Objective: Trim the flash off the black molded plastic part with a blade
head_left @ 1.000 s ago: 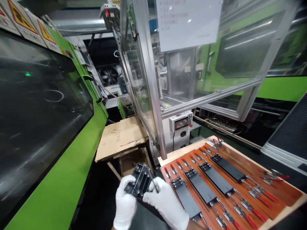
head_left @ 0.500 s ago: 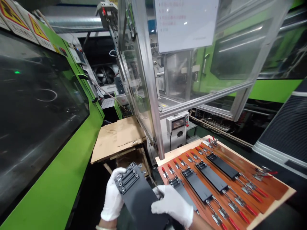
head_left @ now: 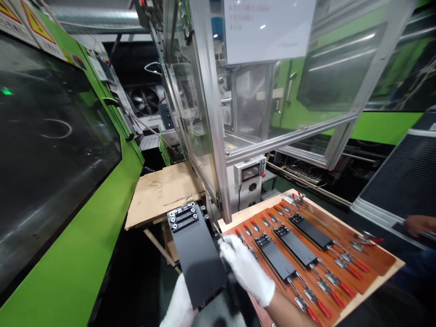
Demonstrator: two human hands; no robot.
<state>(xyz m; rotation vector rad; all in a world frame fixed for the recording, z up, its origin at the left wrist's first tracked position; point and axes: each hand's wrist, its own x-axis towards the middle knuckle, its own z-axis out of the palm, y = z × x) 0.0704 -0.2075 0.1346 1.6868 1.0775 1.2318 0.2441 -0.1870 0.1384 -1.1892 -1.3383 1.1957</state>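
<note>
By moulding machine (head_left: 68, 240), clamp board (head_left: 371, 268) (red handles), hands (head_left: 245, 268) on black plate (head_left: 199, 259)

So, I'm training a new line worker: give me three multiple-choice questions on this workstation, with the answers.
1. Where is the loose black plate relative to the orange fixture board?
A. At its left side
B. Beyond its far end
C. Over its right side

2. How many fixed black plates lie on the board?
A. Two
B. Three
C. Five

3. What is on the person's hands?
A. Nothing
B. White gloves
C. Blue gloves

Answers:
1. A: the loose plate is held in the air to the left of the board.
2. B: three sit side by side among toggle clamps with red handles.
3. B: the left hand and right hand both show white gloves.
</note>
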